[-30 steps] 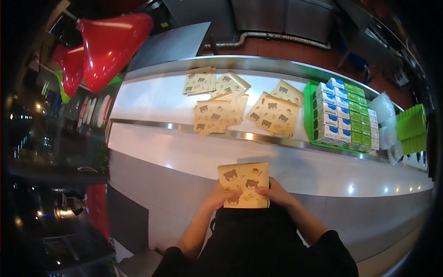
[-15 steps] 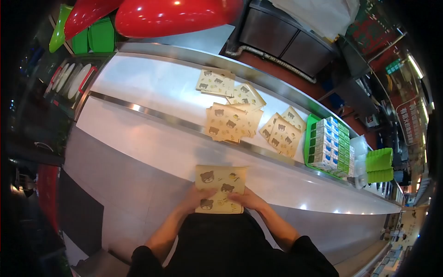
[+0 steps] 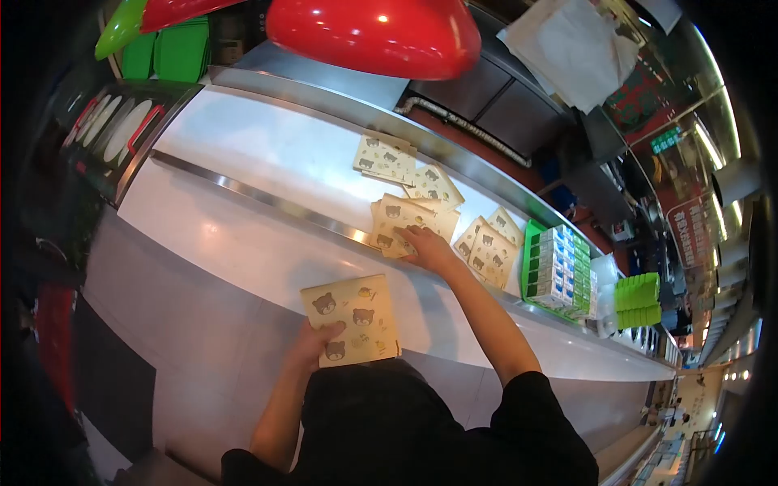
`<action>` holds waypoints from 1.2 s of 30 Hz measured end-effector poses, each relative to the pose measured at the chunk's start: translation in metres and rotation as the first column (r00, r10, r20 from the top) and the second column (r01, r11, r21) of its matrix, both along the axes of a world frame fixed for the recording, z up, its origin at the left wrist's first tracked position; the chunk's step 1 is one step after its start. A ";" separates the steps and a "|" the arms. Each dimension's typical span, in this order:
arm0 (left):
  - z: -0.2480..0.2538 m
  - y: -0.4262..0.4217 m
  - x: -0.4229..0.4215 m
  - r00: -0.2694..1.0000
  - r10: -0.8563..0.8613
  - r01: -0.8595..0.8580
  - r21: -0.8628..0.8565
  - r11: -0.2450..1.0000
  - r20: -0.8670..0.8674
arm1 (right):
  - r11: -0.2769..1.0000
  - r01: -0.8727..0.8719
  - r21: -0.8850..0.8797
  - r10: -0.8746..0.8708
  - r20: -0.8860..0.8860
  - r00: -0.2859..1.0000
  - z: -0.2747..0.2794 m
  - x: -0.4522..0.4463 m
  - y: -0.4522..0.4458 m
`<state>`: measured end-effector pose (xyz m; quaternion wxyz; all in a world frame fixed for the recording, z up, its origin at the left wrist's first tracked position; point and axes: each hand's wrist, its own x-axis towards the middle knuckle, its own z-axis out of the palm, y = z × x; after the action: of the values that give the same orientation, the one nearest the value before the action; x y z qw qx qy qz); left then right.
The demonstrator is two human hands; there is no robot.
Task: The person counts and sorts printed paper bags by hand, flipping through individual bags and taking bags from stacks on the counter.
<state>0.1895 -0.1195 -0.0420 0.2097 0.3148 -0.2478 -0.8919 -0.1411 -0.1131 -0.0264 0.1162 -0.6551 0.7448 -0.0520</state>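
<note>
Head camera view is showing a bear-printed paper stack (image 3: pixel 369 332) tilting in front of the person's dark clothing, near the body. The left hand (image 3: pixel 308 346) is clamping on its left edge, the thumb lying across the printed face. What is changing is the grip: the right hand (image 3: pixel 429 249) is no longer steadying that stack, so the left hand is bearing it alone.

Ahead and to the right of the left hand, the right hand is reaching over the surface (image 3: pixel 259 146) and touching the near pile (image 3: pixel 409 212) of matching papers. Its fingers are resting on the near right part of that pile; whether they are closing on a paper, I cannot tell.

Just beyond the right hand, more printed papers (image 3: pixel 385 158) are lying loosely overlapped. To its right, another fanned group (image 3: pixel 493 253) is sitting beside a green tray (image 3: pixel 529 263), which is holding rows of small cartons (image 3: pixel 559 267). Farther right, green containers (image 3: pixel 638 301) are standing stacked. Well beyond both hands, a glossy red lampshade (image 3: pixel 373 36) is hanging over the far side.
</note>
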 end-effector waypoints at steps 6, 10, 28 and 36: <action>-0.013 0.005 0.010 0.998 0.012 -0.010 0.033 0.999 -0.060 | 0.961 -0.149 0.234 0.116 0.146 0.982 0.000 -0.025 -0.010; -0.008 0.002 0.006 0.994 0.018 -0.015 0.034 0.999 -0.108 | 0.967 -0.182 0.180 0.147 0.190 0.971 0.002 -0.030 -0.011; 0.007 -0.016 -0.051 0.999 -0.006 0.009 -0.084 0.996 0.033 | 0.884 -0.087 -0.459 0.196 0.194 0.961 0.058 0.120 0.094; 0.025 -0.005 -0.050 0.980 0.085 -0.054 0.171 0.984 -0.182 | 0.905 -0.098 -0.413 0.196 0.204 0.959 0.072 0.127 0.113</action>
<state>0.1392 -0.1248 -0.0172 0.2365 0.2539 -0.1407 -0.9273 -0.0144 -0.0004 0.0458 0.0731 -0.7083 0.6469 -0.2728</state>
